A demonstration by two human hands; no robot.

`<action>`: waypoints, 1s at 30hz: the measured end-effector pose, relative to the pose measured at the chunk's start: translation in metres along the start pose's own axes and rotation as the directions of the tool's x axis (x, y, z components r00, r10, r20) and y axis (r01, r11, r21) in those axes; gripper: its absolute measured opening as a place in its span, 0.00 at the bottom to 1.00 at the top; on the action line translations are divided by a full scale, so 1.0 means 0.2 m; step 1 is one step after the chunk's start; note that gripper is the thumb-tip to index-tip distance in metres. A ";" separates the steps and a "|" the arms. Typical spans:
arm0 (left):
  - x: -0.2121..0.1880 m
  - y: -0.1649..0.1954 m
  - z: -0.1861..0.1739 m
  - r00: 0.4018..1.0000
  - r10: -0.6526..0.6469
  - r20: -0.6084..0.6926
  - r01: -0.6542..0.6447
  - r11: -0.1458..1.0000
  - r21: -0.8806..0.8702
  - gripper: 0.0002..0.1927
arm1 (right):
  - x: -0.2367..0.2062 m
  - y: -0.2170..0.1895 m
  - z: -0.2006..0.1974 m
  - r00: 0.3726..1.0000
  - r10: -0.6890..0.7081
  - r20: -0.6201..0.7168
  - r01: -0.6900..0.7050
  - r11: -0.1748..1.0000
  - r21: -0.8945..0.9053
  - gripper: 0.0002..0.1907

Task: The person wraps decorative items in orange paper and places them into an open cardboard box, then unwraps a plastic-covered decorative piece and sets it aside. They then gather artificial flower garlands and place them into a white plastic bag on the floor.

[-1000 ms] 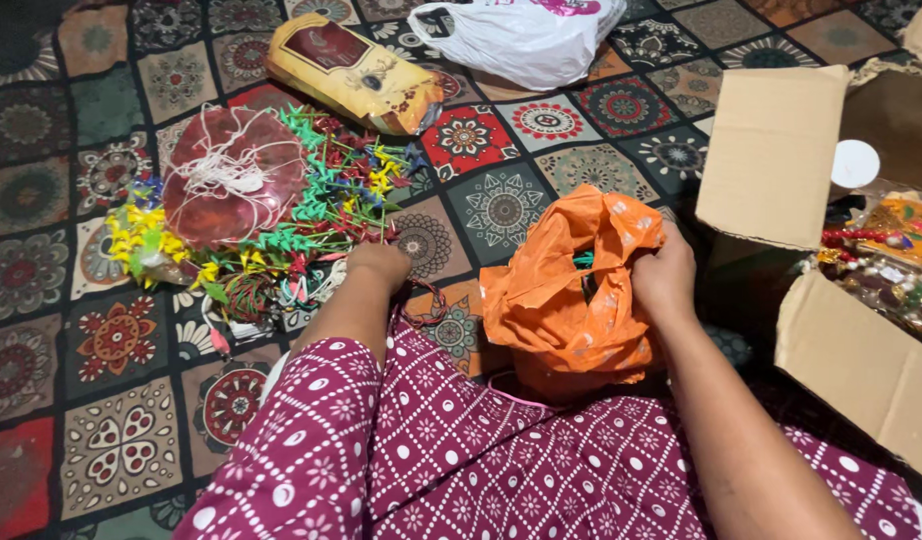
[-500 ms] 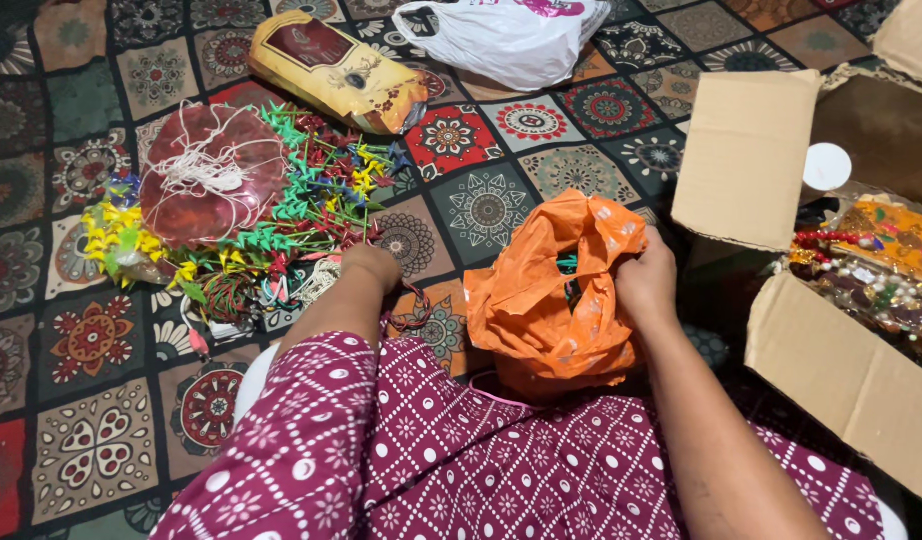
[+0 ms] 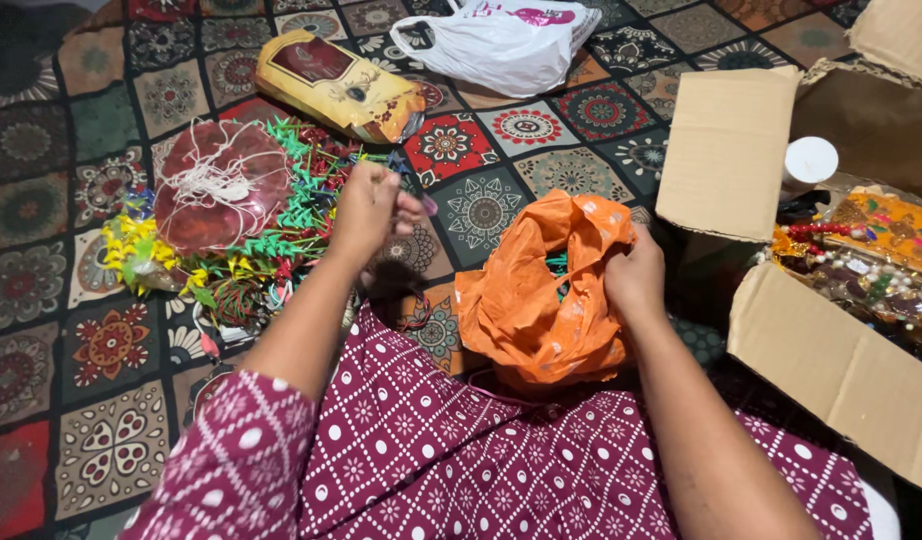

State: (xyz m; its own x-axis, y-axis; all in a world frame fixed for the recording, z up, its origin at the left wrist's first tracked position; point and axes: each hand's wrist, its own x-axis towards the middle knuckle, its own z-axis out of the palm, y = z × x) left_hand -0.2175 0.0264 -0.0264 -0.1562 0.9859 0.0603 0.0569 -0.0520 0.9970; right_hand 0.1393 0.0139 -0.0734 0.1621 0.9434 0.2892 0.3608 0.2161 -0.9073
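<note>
The right hand (image 3: 636, 280) grips the rim of an orange plastic bag (image 3: 541, 300), fingers closed on the crumpled film; the bag sits on the patterned quilt (image 3: 481, 205) just in front of the person's lap. The left hand (image 3: 371, 210) is raised above the quilt, fingers curled shut around something small that is too tiny to make out. Just beyond it lies a heap of green, yellow and red plastic trinkets (image 3: 251, 250) with a reddish net pouch (image 3: 221, 185) on top. Farther off are a yellow packet (image 3: 336, 85) and a white plastic bag (image 3: 501, 40). An open cardboard box (image 3: 731, 150) of beaded items stands to the right.
</note>
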 end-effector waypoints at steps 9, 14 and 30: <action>-0.43 0.17 0.65 0.959 0.209 0.190 -0.113 0.900 -0.421 0.06 | 0.00 0.00 0.03 0.978 0.201 0.062 -0.210 0.946 0.246 0.17; -0.56 0.10 0.87 0.930 0.309 0.200 -0.339 0.930 0.139 0.06 | 0.01 0.02 -0.03 0.995 -0.057 0.083 0.039 0.977 0.208 0.18; -0.51 0.02 0.93 0.920 0.205 0.333 -0.322 0.881 0.346 0.11 | -0.04 -0.29 -0.10 0.919 0.241 0.312 -0.356 0.849 0.391 0.12</action>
State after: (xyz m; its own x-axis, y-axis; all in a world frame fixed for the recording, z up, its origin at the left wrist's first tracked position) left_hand -0.0172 -0.0438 -0.0379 0.1963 0.9497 0.2440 0.4420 -0.3079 0.8425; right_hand 0.1357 -0.0111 -0.0171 -0.0510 0.9975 -0.0486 -0.1108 -0.0540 -0.9924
